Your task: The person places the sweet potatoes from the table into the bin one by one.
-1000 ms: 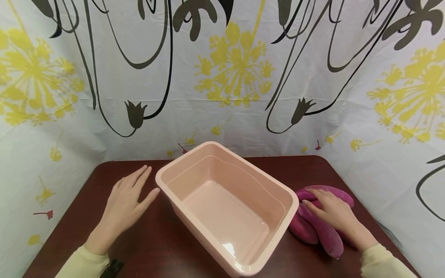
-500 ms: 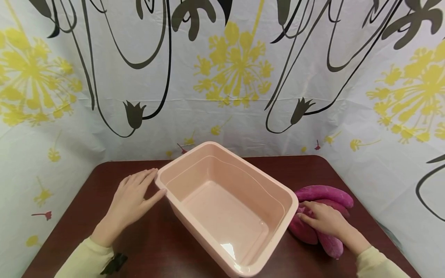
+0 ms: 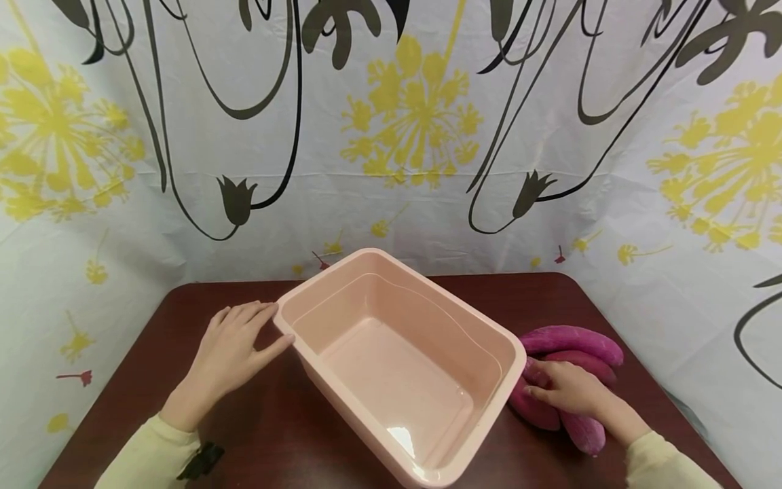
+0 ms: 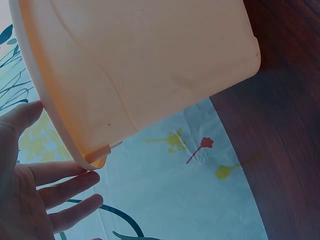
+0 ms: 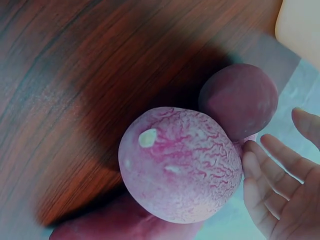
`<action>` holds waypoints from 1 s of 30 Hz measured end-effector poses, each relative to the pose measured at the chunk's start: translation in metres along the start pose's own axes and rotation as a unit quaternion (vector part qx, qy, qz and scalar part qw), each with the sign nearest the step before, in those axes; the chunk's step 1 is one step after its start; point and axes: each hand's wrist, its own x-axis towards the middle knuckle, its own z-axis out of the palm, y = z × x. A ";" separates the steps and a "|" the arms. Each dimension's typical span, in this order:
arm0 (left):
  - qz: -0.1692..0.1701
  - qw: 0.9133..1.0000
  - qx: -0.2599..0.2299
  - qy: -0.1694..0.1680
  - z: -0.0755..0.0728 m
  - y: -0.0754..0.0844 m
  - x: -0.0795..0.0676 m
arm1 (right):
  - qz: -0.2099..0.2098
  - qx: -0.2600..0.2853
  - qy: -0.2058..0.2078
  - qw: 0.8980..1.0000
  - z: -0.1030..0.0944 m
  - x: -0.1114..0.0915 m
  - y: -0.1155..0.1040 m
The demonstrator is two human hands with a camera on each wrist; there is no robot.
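Note:
A pale pink plastic tub [image 3: 391, 367] stands slanted in the middle of the table. My left hand [image 3: 229, 353] is at its left corner, thumb and fingertips right at the outside of the rim and fingers nearly straight, as the left wrist view shows. To the right of the tub, my right hand [image 3: 571, 390] rests over a bunch of long purple vegetables that look like eggplants. In the right wrist view its fingers are loosely bent beside the wrinkled eggplant [image 5: 180, 165], with the thumb apart. A rounder end of another eggplant [image 5: 240, 100] shows behind it.
Another curved eggplant [image 3: 571, 339] lies at the far side of the bunch, close to the tub's right corner. The dark red-brown table [image 3: 263, 435] has a rounded far edge. Patterned white sheeting [image 3: 403, 217] hangs close behind it and along both sides.
My left hand has moved right to the tub's corner. My right hand has slid nearer and slightly left over the eggplants, its fingers bending more, uncovering the far ones. The tub has stayed put.

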 end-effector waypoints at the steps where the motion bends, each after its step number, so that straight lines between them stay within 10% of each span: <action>1: -0.001 1.000 0.001 -0.002 0.000 0.000 0.000 | -0.001 0.001 -0.003 1.000 0.000 0.000 0.000; 30: -0.003 1.000 0.005 -0.008 0.000 0.000 0.002 | 0.006 0.095 -0.099 0.991 0.005 0.013 -0.002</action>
